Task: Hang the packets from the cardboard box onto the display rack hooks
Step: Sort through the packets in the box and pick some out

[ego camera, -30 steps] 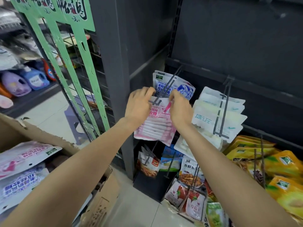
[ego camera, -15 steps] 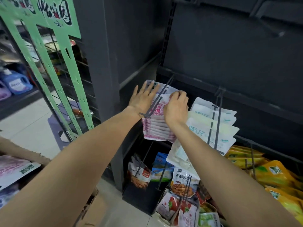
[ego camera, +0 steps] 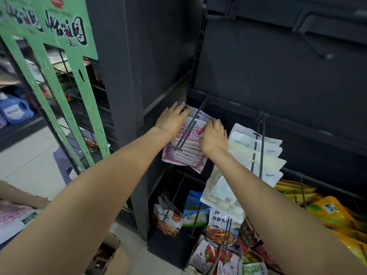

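A stack of pink-and-white packets (ego camera: 183, 154) hangs on a dark double-wire hook (ego camera: 189, 128) of the black display rack (ego camera: 278, 108). My left hand (ego camera: 171, 121) lies flat with straight fingers on the left top edge of the stack. My right hand (ego camera: 213, 135) has its fingers curled over the stack's right top edge, pressing the packets back along the hook. The cardboard box (ego camera: 21, 197) shows at the lower left with pink packets (ego camera: 14, 217) lying in it.
White packets (ego camera: 256, 153) hang on the neighbouring hook to the right, yellow ones (ego camera: 325, 211) further right. Lower hooks hold snack bags (ego camera: 223, 227). A green display stand (ego camera: 65, 80) rises at the left beside a grey pillar (ego camera: 119, 96). Detergent bottles (ego camera: 15, 111) sit far left.
Both hands have slid the pink packets further back along the hook toward the rack. My left fingers have spread flat. The view has tilted up, leaving less of the box visible.
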Tool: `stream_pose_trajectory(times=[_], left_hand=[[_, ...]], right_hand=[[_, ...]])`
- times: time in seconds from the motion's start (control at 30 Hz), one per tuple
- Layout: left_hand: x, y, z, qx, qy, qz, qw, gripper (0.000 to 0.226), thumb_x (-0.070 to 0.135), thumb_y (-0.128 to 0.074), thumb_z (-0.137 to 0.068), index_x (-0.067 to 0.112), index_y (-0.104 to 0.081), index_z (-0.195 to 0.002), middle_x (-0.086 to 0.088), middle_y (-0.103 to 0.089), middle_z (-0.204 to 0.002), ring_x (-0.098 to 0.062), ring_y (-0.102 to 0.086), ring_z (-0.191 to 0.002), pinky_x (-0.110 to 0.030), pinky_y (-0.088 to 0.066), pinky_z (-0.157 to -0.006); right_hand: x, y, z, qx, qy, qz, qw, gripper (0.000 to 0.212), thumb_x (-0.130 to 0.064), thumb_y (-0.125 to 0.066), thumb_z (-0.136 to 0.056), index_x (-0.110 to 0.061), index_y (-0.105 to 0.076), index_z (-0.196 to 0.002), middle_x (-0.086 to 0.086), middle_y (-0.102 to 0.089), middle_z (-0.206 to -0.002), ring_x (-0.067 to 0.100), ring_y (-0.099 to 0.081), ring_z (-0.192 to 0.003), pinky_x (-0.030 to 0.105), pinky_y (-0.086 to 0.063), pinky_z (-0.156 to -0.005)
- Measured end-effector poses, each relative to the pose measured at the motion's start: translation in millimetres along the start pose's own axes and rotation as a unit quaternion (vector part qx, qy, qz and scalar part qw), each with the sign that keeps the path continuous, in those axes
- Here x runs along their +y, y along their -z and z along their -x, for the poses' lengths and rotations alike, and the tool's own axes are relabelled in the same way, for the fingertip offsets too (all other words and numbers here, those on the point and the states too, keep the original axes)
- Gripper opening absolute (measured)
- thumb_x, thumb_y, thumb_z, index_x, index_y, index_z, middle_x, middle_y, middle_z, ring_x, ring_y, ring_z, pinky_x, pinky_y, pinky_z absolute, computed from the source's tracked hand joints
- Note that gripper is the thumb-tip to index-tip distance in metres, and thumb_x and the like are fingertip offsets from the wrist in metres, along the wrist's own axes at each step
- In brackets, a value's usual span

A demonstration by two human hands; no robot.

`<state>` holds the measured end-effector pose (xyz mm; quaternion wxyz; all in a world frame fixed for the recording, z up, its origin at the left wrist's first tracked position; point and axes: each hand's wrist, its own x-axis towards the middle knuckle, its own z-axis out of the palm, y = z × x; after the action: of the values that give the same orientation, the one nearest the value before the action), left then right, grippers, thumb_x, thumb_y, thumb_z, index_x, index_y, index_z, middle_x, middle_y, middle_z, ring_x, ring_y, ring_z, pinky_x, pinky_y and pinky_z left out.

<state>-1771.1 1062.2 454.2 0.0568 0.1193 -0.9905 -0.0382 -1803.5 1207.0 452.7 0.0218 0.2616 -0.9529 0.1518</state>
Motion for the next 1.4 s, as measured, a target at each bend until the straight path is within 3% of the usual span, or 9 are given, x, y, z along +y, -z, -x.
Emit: stream_pose_trajectory(times=[0.1, 0.2, 0.47, 0.8, 0.9, 1.0, 1.17, 1.3, 1.4], left_hand=[[2, 19, 8, 0.002, 0.009, 0.047, 0.999, 0.058, 0.003, -0.055, -0.088, 0.015, -0.035, -0.142, -0.014, -0.036, -0.144, -0.031, -0.040, -0.129, -0.043, -0.039, -0.103], [4, 42, 27, -0.020, -0.012, 0.059, 0.998, 0.039, 0.002, -0.047, -0.091, 0.014, -0.050, -0.129, -0.015, -0.051, -0.130, -0.031, -0.055, -0.111, -0.042, -0.049, -0.091], [-19, 109, 152, 0.055, -0.007, 0.142, 0.988, 0.020, 0.026, -0.054, -0.092, 0.020, -0.064, -0.109, 0.000, -0.067, -0.102, -0.018, -0.061, -0.092, -0.036, -0.051, -0.084], [-136, 102, 327, 0.098, 0.182, 0.173, 0.963, 0.019, 0.019, -0.052, -0.093, 0.011, -0.065, -0.104, -0.003, -0.063, -0.091, -0.022, -0.058, -0.087, -0.031, -0.046, -0.075], [-175, 79, 372, 0.066, 0.231, 0.156, 0.958, 0.019, 0.020, -0.053, -0.092, 0.009, -0.065, -0.102, -0.010, -0.067, -0.098, -0.029, -0.061, -0.095, -0.037, -0.049, -0.080], [-208, 53, 410, -0.030, 0.268, 0.116, 0.956, 0.028, 0.026, -0.053, -0.091, 0.006, -0.060, -0.110, -0.013, -0.062, -0.111, -0.031, -0.058, -0.104, -0.040, -0.048, -0.086], [-237, 25, 452, -0.162, 0.232, 0.102, 0.954, 0.049, 0.042, -0.061, -0.087, 0.007, -0.055, -0.121, -0.010, -0.057, -0.123, -0.028, -0.052, -0.114, -0.033, -0.042, -0.092], [-246, 16, 457, -0.157, 0.199, 0.073, 0.965, 0.035, 0.026, -0.053, -0.093, 0.011, -0.057, -0.123, -0.009, -0.061, -0.117, -0.027, -0.058, -0.103, -0.034, -0.044, -0.083], [-248, 19, 457, -0.097, 0.208, 0.028, 0.973, 0.023, 0.004, -0.045, -0.092, 0.010, -0.061, -0.107, -0.012, -0.061, -0.099, -0.029, -0.060, -0.091, -0.034, -0.041, -0.069]], right_hand=[[-6, 19, 10, 0.020, 0.021, -0.058, 0.998, 0.045, -0.001, -0.049, -0.088, -0.003, -0.044, -0.133, 0.012, -0.028, -0.149, 0.028, -0.024, -0.139, 0.037, -0.025, -0.114], [-22, 45, 26, 0.043, 0.040, -0.125, 0.990, 0.038, 0.005, -0.041, -0.088, -0.007, -0.056, -0.121, 0.011, -0.045, -0.133, 0.027, -0.045, -0.120, 0.041, -0.041, -0.098], [-89, 90, 94, 0.015, 0.087, -0.179, 0.980, 0.029, -0.009, -0.041, -0.094, -0.014, -0.052, -0.121, 0.009, -0.063, -0.113, 0.028, -0.059, -0.101, 0.039, -0.049, -0.084], [-218, 27, 194, -0.160, 0.197, -0.171, 0.952, 0.025, -0.015, -0.045, -0.098, -0.016, -0.057, -0.120, 0.007, -0.065, -0.106, 0.026, -0.059, -0.084, 0.035, -0.050, -0.074], [-254, -4, 214, -0.207, 0.216, -0.162, 0.940, 0.025, -0.014, -0.045, -0.098, -0.013, -0.057, -0.119, 0.013, -0.065, -0.109, 0.032, -0.061, -0.090, 0.041, -0.052, -0.077], [-284, -41, 230, -0.248, 0.224, -0.148, 0.931, 0.029, -0.011, -0.044, -0.096, -0.010, -0.055, -0.123, 0.013, -0.061, -0.119, 0.029, -0.058, -0.104, 0.033, -0.045, -0.081], [-321, -105, 248, -0.292, 0.261, -0.060, 0.918, 0.057, 0.006, -0.044, -0.090, -0.015, -0.036, -0.143, 0.009, -0.042, -0.145, 0.027, -0.043, -0.130, 0.038, -0.041, -0.102], [-333, -134, 254, -0.313, 0.249, -0.015, 0.916, 0.072, 0.014, -0.043, -0.086, -0.020, -0.027, -0.148, 0.008, -0.035, -0.150, 0.028, -0.038, -0.134, 0.041, -0.040, -0.103], [-335, -140, 253, -0.309, 0.234, -0.029, 0.922, 0.070, 0.012, -0.045, -0.086, -0.019, -0.029, -0.147, 0.011, -0.039, -0.147, 0.031, -0.042, -0.130, 0.040, -0.041, -0.101]])
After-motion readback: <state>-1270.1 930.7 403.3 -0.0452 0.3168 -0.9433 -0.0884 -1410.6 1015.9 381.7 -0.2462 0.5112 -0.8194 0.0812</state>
